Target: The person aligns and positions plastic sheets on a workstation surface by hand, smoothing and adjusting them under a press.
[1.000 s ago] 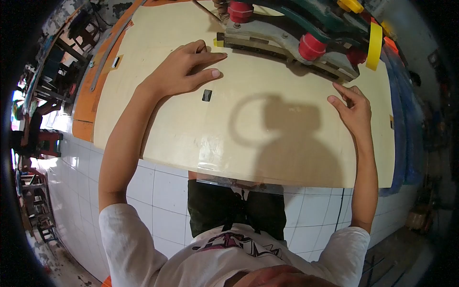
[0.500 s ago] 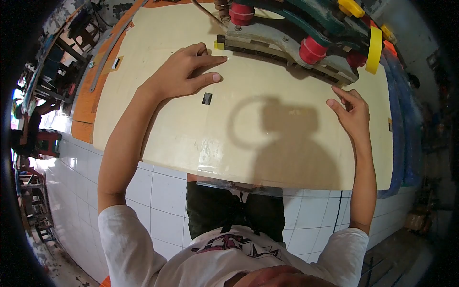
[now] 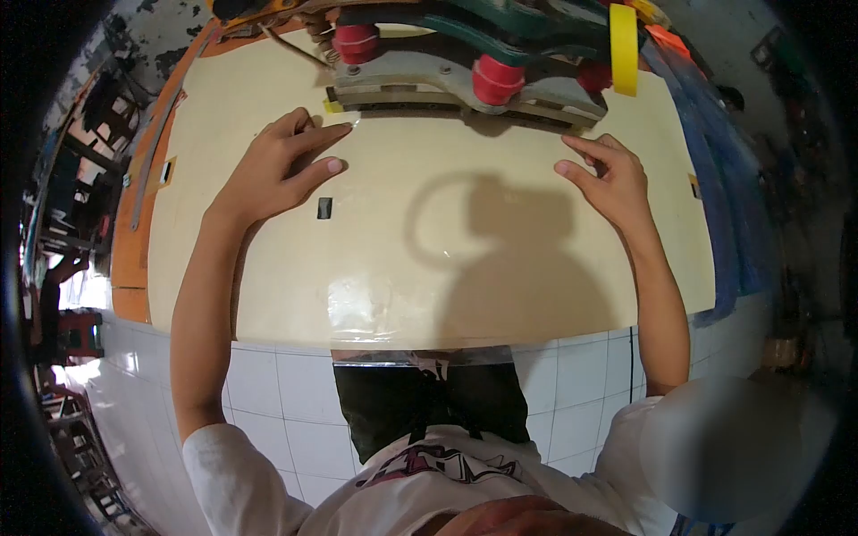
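My left hand (image 3: 284, 165) rests on the cream tabletop (image 3: 429, 268), thumb and index finger apart, near the left end of a sealing machine's metal bar (image 3: 474, 100). At the bar's right end, my right hand (image 3: 612, 174) has its index finger stretched toward the bar and its thumb apart. A clear plastic sheet (image 3: 357, 308) lies between the hands and hangs a little over the front edge. Nothing else shows in either hand. A small black piece (image 3: 324, 208) sits below my left thumb.
The machine carries red knobs (image 3: 498, 80) and a yellow ring (image 3: 624, 50). Blue plastic (image 3: 706, 188) hangs along the table's right side. A metal strip (image 3: 154, 170) lies on the orange left edge. Stools (image 3: 82, 335) stand on the floor at left.
The view has turned, so the machine, table and hands appear farther left. Both hands keep nearly the same pose beside the bar. A blurred pale shape now shows at the lower right.
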The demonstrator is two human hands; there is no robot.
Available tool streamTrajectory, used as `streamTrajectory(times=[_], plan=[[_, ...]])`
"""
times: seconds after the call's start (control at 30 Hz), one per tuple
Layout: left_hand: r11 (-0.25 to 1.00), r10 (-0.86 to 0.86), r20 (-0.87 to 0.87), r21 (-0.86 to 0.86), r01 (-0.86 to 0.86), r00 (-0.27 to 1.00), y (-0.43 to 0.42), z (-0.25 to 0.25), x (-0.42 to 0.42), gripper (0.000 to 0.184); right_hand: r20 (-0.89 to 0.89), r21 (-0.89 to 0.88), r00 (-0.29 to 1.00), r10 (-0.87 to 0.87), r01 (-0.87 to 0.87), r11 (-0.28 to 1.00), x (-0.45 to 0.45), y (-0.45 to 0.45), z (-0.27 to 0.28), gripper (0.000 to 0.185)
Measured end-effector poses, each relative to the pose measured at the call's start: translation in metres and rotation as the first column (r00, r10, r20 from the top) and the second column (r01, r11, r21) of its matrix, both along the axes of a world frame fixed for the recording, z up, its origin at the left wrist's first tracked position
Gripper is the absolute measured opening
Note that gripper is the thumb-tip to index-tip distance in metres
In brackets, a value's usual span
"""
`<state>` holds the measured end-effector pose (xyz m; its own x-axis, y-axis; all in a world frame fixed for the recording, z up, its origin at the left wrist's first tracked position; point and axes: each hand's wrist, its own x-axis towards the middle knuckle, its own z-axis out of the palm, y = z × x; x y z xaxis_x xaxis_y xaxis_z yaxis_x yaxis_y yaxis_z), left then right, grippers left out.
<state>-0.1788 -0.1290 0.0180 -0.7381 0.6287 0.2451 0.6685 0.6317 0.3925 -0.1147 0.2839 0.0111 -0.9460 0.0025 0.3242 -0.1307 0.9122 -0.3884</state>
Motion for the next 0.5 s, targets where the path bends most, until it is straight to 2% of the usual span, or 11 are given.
streamTrajectory(times=[0.3,0.37,0.5], plan=[[0.999,0.030,0.034,0.019,-0.031,0.999,0.0020,-0.0001,0.0020,0.049,0.057,0.010,0.998,-0.026,0.025,1.000,0.0000,0.0002,0.0008,0.048],[1.000,0.014,0.041,0.011,-0.015,0.999,0.0012,0.0001,0.0009,0.049,0.037,-0.046,0.999,-0.004,0.006,0.999,0.0006,-0.0008,0.0011,0.042],[1.000,0.013,0.037,0.002,-0.013,0.999,0.0011,0.0006,0.0008,0.049,0.040,-0.030,0.999,-0.019,0.020,0.999,0.0008,-0.0020,0.0019,0.043]])
